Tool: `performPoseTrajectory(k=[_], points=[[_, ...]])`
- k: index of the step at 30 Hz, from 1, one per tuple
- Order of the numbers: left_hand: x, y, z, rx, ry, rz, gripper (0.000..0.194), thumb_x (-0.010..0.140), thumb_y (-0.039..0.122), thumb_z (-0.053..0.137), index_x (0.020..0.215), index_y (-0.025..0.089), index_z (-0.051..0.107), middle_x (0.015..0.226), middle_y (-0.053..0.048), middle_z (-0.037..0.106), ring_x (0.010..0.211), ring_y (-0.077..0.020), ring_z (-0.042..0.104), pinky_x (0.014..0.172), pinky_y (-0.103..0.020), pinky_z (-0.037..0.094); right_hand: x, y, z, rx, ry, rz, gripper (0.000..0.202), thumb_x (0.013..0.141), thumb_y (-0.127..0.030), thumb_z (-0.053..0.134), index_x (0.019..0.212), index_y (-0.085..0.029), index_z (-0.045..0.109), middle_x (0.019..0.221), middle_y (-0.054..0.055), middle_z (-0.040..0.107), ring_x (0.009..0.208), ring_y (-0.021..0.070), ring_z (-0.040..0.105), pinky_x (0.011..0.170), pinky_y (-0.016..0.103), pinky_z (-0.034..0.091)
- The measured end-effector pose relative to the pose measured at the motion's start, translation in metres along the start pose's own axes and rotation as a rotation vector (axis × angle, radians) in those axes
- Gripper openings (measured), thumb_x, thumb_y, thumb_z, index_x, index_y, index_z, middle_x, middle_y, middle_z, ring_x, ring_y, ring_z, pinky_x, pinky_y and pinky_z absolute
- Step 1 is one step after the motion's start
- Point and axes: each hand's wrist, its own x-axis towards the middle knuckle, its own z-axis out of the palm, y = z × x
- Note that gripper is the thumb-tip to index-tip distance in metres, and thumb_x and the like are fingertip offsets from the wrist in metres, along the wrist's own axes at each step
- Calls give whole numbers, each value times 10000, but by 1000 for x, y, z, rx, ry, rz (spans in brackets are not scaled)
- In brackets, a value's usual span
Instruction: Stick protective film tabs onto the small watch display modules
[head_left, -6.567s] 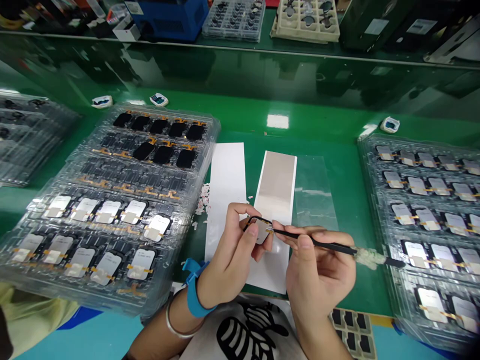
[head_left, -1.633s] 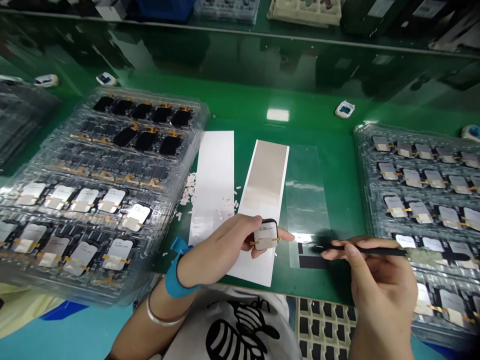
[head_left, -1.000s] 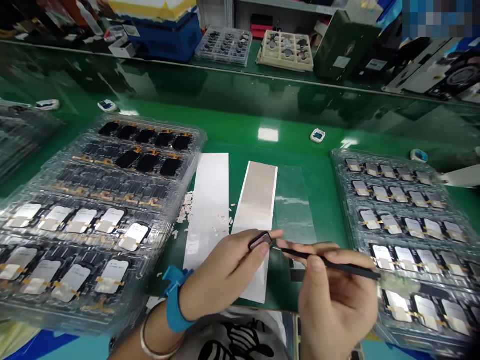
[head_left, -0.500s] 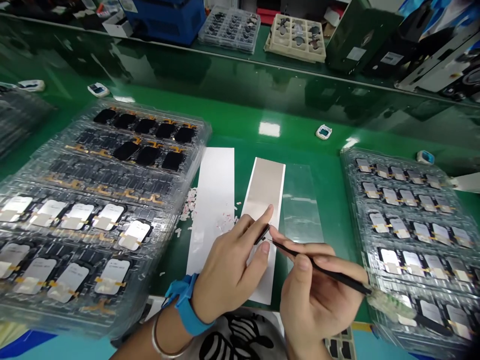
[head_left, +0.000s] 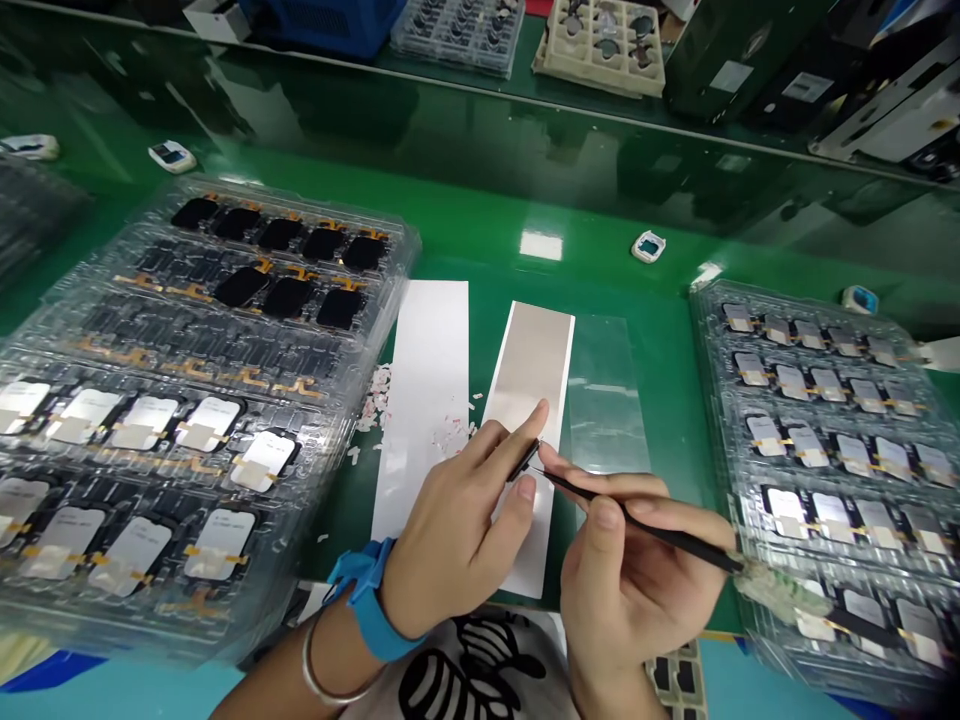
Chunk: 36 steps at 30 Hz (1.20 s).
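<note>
Compared with a moment before, the right hand [head_left: 652, 570] is now close beside the left hand [head_left: 450, 530], no longer well apart, and the small module [head_left: 525, 460] now shows its edge instead of its silver face. Under both hands spreads the green table [head_left: 667, 350]. To the left of the left hand lies a large clear tray [head_left: 409, 240] with black and silver modules; to the right of the right hand, another tray [head_left: 731, 390] with silver ones. Between them, a white strip [head_left: 431, 360] lies partly behind the left hand, a beige-topped strip [head_left: 531, 350] beyond its fingertips, and a clear sheet [head_left: 607, 370] beyond the right hand. The left hand is half closed, index finger stretched, holding the module at its fingers. The right hand is closed around a black tool [head_left: 667, 540], whose tip is at the module; whether they touch, one cannot tell. Tiny scraps [head_left: 377, 398] lie beyond the left wrist.
</note>
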Motion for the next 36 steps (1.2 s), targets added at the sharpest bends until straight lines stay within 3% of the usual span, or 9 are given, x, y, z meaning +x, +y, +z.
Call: performPoseTrajectory(k=[13, 22, 36], points=[[-3, -6, 3, 8, 3, 23, 521, 1052, 316, 308, 1570, 302, 258, 1038, -58, 572, 939, -209, 584, 777, -349, 501, -2, 1, -2, 22, -17, 8, 309, 874, 74, 497, 1053, -177, 526, 953, 46, 701, 912, 198, 740, 833, 445, 672], [-1, -4, 2, 27, 5, 10, 516, 1044, 271, 307, 1559, 288, 288, 1003, -49, 550, 810, -192, 559, 723, -360, 478, -3, 4, -3, -23, -16, -90, 352, 839, 91, 526, 1078, -168, 527, 941, 44, 691, 855, 193, 727, 775, 447, 692], [-3, -5, 1, -5, 1, 22, 519, 1048, 328, 280, 1559, 239, 302, 971, -61, 534, 797, -201, 543, 719, -367, 461, -3, 2, -4, -70, -40, -49, 334, 824, 76, 555, 1028, -188, 547, 919, 26, 702, 841, 189, 735, 805, 462, 685]])
